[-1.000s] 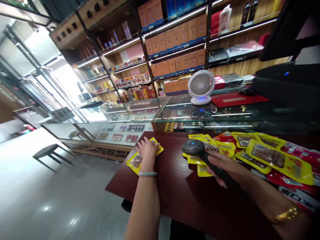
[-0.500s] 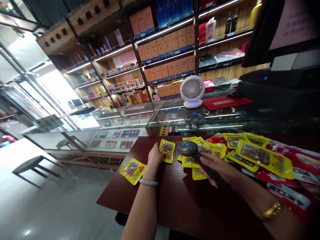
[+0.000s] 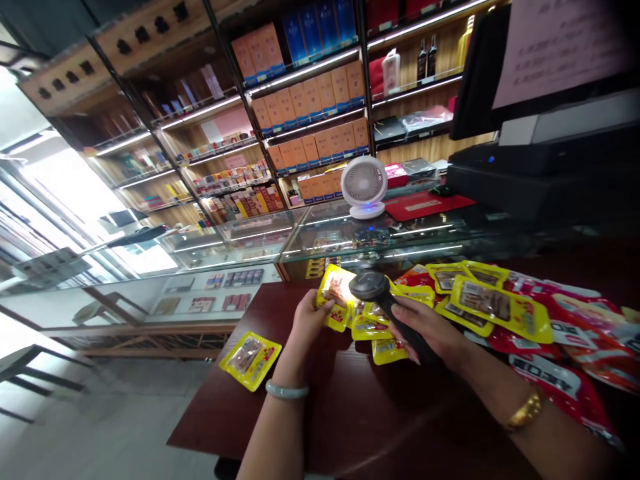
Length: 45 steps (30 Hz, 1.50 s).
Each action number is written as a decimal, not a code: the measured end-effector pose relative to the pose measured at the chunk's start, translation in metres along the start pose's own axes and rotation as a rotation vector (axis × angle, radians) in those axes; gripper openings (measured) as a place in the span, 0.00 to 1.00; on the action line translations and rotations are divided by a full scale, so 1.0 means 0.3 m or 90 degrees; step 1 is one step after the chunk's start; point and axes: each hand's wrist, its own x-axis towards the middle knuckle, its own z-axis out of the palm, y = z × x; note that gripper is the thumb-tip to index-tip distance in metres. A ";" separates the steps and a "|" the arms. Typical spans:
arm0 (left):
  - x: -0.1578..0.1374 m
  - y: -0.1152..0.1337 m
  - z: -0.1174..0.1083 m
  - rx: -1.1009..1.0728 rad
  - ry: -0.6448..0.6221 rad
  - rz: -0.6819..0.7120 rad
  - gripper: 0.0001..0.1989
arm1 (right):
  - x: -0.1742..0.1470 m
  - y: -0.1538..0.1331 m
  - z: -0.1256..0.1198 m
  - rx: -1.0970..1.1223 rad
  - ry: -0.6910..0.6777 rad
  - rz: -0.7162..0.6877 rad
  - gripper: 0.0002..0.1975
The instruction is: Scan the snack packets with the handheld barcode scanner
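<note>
My left hand pinches a yellow snack packet by its lower left edge, holding it tilted above the table. In my right hand is a black barcode scanner, gripped by its handle. The scanner's head is just right of the packet, and a bright patch of light lies on the packet's front. Under and behind the scanner lies a pile of yellow packets. Another yellow packet lies flat on the table, left of my left wrist.
More yellow packets and red bags cover the right of the dark red table. Behind stands a glass counter with a white fan, a red mat and a monitor. Stocked shelves line the wall.
My left hand has lifted the packet off the table and brought it up beside the scanner head. Light now shows on the packet. The view has shifted slightly to the right.
</note>
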 end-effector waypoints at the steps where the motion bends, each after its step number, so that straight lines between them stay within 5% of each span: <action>1: -0.002 0.002 0.003 -0.009 0.000 -0.012 0.15 | 0.000 -0.001 -0.001 -0.001 0.003 0.000 0.21; 9: -0.020 0.030 0.061 -0.081 0.015 -0.056 0.19 | -0.006 0.000 -0.001 0.006 -0.031 0.011 0.19; 15: -0.099 0.088 0.219 -0.266 -0.248 -0.166 0.30 | -0.011 0.005 0.010 0.001 -0.057 -0.006 0.20; 19: -0.128 0.126 0.247 -0.291 -0.348 -0.178 0.26 | -0.014 0.000 0.008 -0.004 -0.063 0.000 0.20; 22: -0.116 0.136 0.210 -0.211 -0.319 -0.166 0.20 | -0.023 0.003 0.011 -0.007 -0.063 0.044 0.21; 25: -0.092 0.124 0.160 -0.146 -0.206 -0.155 0.16 | -0.030 0.020 0.025 -0.022 -0.043 0.066 0.19; 30: -0.073 0.060 0.102 -0.077 -0.099 -0.057 0.25 | -0.045 0.070 0.067 -0.065 -0.114 0.121 0.19; 33: -0.092 0.031 0.021 0.072 -0.069 -0.002 0.23 | -0.053 0.093 0.085 -0.059 -0.137 0.138 0.19; 37: -0.170 0.039 -0.233 0.413 0.110 -0.018 0.18 | -0.053 0.115 0.095 -0.034 -0.150 0.147 0.21; 40: -0.256 0.036 -0.456 0.727 0.266 -0.215 0.26 | -0.057 0.119 0.104 -0.022 -0.142 0.156 0.23; 42: -0.306 0.013 -0.561 0.819 0.252 -0.328 0.29 | -0.065 0.116 0.112 -0.021 -0.146 0.152 0.21; 45: -0.349 -0.036 -0.613 0.826 0.215 -0.365 0.27 | -0.076 0.111 0.121 -0.021 -0.162 0.129 0.19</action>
